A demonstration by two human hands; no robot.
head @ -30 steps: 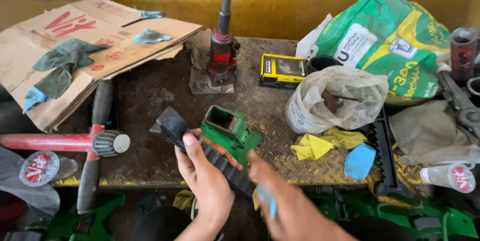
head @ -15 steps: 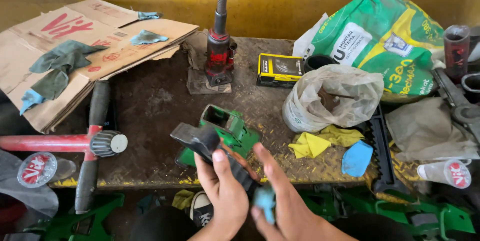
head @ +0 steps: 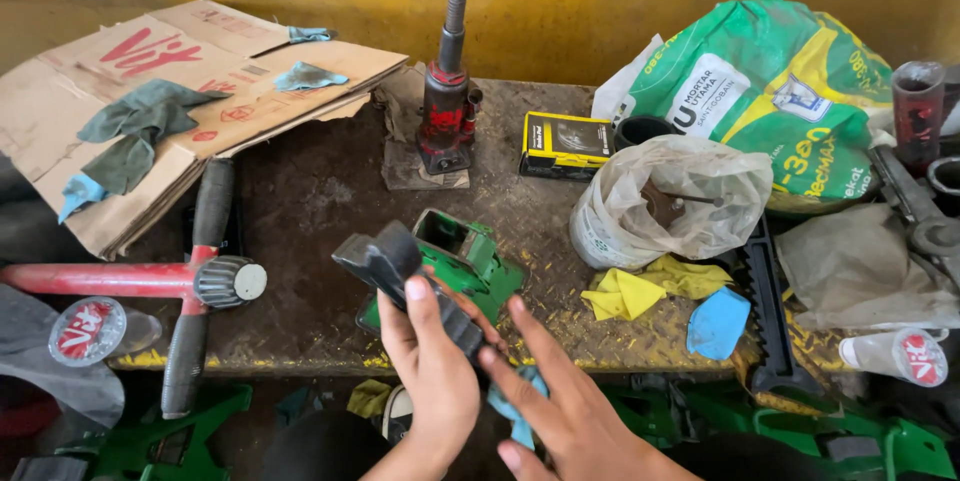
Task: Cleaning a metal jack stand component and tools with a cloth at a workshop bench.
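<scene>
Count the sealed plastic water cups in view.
2. One water cup lies at the bench's left edge below the red handle; another lies at the right edge. More may be hidden under the bags.

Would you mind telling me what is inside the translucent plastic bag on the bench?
Through the open top of the translucent plastic bag, a rusty brown disc-like metal part with a thin rod shows. The cloudy plastic hides whatever lies lower in the bag.
</scene>
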